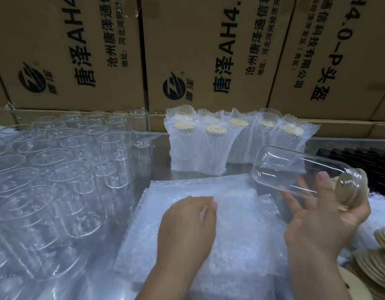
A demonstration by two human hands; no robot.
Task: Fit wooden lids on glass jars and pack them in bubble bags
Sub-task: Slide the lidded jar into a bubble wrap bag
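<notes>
My right hand holds a clear glass jar on its side, base pointing up and left, with a wooden lid fitted in its mouth against my palm. Thumb and fingers curl around the jar near the lid. My left hand rests with curled fingers on top of a stack of flat bubble bags in front of me, pinching at the top bag. Several packed jars in bubble bags stand upright in a row at the back.
Many open glass jars without lids crowd the left half of the table. Loose wooden lids are piled at the lower right. A black tray lies at the right. Printed cardboard boxes form a wall behind.
</notes>
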